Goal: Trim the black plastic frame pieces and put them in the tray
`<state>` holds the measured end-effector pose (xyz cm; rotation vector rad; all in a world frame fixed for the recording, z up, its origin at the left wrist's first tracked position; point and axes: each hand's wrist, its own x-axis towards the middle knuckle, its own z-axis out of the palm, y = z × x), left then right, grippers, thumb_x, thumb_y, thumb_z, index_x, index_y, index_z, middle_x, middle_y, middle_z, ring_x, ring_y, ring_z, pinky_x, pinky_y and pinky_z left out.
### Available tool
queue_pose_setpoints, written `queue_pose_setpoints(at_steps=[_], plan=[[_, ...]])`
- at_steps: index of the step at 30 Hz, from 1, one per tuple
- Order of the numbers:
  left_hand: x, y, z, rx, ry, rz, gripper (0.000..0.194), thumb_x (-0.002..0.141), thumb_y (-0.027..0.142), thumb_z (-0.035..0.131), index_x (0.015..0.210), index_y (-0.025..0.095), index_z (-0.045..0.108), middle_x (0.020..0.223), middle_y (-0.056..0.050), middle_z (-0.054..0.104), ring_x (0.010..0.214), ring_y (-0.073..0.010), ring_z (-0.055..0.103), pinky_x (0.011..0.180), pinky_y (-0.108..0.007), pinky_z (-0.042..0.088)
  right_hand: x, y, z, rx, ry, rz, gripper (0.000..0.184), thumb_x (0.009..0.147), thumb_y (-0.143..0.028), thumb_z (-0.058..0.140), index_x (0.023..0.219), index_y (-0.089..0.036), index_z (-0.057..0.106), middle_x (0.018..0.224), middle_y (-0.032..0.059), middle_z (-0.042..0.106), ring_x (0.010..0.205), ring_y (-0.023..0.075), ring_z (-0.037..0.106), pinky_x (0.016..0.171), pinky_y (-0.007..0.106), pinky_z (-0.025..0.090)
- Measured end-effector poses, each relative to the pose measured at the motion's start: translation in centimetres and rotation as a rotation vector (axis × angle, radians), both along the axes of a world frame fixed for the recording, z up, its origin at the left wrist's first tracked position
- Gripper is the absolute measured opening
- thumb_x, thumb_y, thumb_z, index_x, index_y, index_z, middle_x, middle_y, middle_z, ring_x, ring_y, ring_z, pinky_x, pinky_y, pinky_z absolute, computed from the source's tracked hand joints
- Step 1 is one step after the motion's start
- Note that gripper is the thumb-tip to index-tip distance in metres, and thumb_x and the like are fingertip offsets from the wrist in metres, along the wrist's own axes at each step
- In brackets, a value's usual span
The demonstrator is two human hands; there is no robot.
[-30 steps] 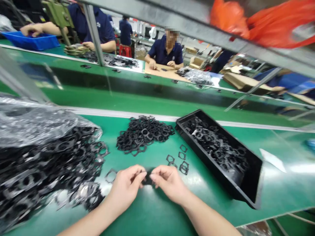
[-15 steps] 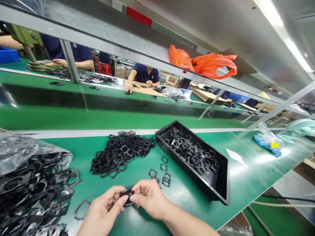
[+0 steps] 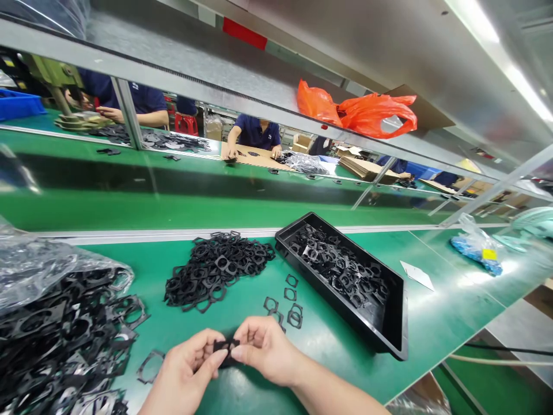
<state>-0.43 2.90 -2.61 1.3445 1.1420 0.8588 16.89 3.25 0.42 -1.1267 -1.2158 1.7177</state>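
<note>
Between my two hands is a small black plastic frame piece (image 3: 226,346), held just above the green tabletop near the front. My left hand (image 3: 190,363) pinches its left end with thumb and fingers. The other end is gripped by my right hand (image 3: 263,349); the fingers cover much of the piece. Several loose black ring-shaped frames (image 3: 295,316) lie just beyond my right hand. A heap of similar black frames (image 3: 220,268) sits farther back, and a single larger frame (image 3: 150,367) rests left of my left hand.
A black tray (image 3: 341,314) with many black parts stands right of centre. Larger black parts (image 3: 56,340) spill from a clear plastic bag (image 3: 64,268) at left. A white card (image 3: 417,275) lies right. Co-workers (image 3: 254,135) sit behind the metal-framed divider; orange bags (image 3: 358,112) lie on the shelf.
The view has shifted slightly, so most things appear a little farther right. Both hands keep hold of the black frame piece, which is turned slightly between the fingers.
</note>
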Motion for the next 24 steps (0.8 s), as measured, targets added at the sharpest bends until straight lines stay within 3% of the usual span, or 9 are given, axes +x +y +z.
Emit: queue_pose_setpoints(at_steps=[5, 8, 10, 13, 15, 17, 21, 24], plan=[[0.1, 0.2, -0.1, -0.033, 0.005, 0.003, 0.024, 0.074, 0.041, 0.062, 0.076, 0.017, 0.06, 0.054, 0.005, 0.046, 0.05, -0.0124, 0.049, 0.051, -0.023, 0.044, -0.3, -0.1, -0.3, -0.027, -0.051, -0.035, 0.045, 0.052, -0.047, 0.082, 0.066, -0.013, 0.057, 0.055, -0.0062, 0.051, 0.048, 0.0043, 0.039, 0.05, 0.021, 0.029], [0.1, 0.3, -0.4, -0.045, -0.019, 0.015, 0.025, 0.075, 0.039, 0.061, 0.087, 0.017, 0.059, 0.058, 0.005, 0.051, 0.053, -0.0133, 0.054, 0.055, -0.024, 0.047, 0.3, 0.2, 0.0, 0.026, -0.088, -0.085, 0.039, 0.056, -0.043, 0.082, 0.067, -0.013, 0.06, 0.053, -0.0058, 0.052, 0.046, 0.0052, 0.04, 0.049, 0.021, 0.03], [-0.1, 0.3, -0.4, -0.015, -0.038, 0.022, 0.029, 0.077, 0.039, 0.059, 0.096, 0.018, 0.057, 0.067, 0.001, 0.058, 0.06, -0.0149, 0.059, 0.061, -0.026, 0.051, 1.6, 0.9, 0.8, 0.131, -0.046, -0.234, 0.034, 0.059, -0.04, 0.081, 0.07, -0.014, 0.062, 0.055, -0.0038, 0.056, 0.048, 0.007, 0.045, 0.05, 0.022, 0.034], [-0.5, 0.2, 0.2, 0.086, 0.072, 0.001, 0.028, 0.081, 0.037, 0.054, 0.103, 0.019, 0.055, 0.084, -0.004, 0.065, 0.073, -0.0175, 0.064, 0.069, -0.027, 0.052, 4.2, 2.2, 2.2, 0.275, 0.155, -0.66, 0.032, 0.069, -0.041, 0.076, 0.085, -0.016, 0.063, 0.078, 0.0036, 0.067, 0.062, 0.0122, 0.056, 0.057, 0.025, 0.043], [-0.8, 0.1, 1.0, 0.178, 0.243, -0.036, 0.024, 0.084, 0.036, 0.05, 0.101, 0.021, 0.057, 0.092, -0.006, 0.065, 0.078, -0.0181, 0.064, 0.068, -0.027, 0.052, 5.3, 2.9, 2.5, 0.228, 0.214, -0.742, 0.04, 0.076, -0.048, 0.067, 0.098, -0.016, 0.06, 0.093, 0.0099, 0.068, 0.069, 0.0143, 0.06, 0.057, 0.025, 0.045], [-1.1, 0.0, 2.1, 0.288, 0.457, -0.071, 0.021, 0.086, 0.033, 0.047, 0.099, 0.022, 0.059, 0.099, -0.007, 0.064, 0.083, -0.0194, 0.064, 0.069, -0.029, 0.052, 5.4, 3.2, 2.0, 0.197, 0.049, -0.64, 0.045, 0.082, -0.053, 0.058, 0.102, -0.012, 0.059, 0.091, 0.0131, 0.068, 0.065, 0.0147, 0.06, 0.054, 0.026, 0.046], [-2.3, -0.3, 4.4, 0.445, 0.953, -0.06, 0.026, 0.082, 0.023, 0.053, 0.107, 0.02, 0.061, 0.114, -0.01, 0.061, 0.103, -0.0285, 0.058, 0.078, -0.039, 0.051, 3.4, 2.8, 0.1, 0.317, -0.329, -0.375, 0.041, 0.08, -0.052, 0.059, 0.089, -0.012, 0.065, 0.076, 0.0099, 0.068, 0.06, 0.0166, 0.059, 0.055, 0.03, 0.049], [-3.6, -0.4, 5.6, 0.406, 1.196, -0.075, 0.041, 0.075, 0.019, 0.062, 0.115, 0.017, 0.06, 0.121, -0.015, 0.058, 0.114, -0.0345, 0.051, 0.08, -0.045, 0.051, 2.1, 2.0, -0.7, 0.498, -0.499, -0.284, 0.029, 0.079, -0.041, 0.064, 0.092, -0.016, 0.069, 0.095, 0.0112, 0.067, 0.085, 0.0232, 0.061, 0.073, 0.036, 0.051]])
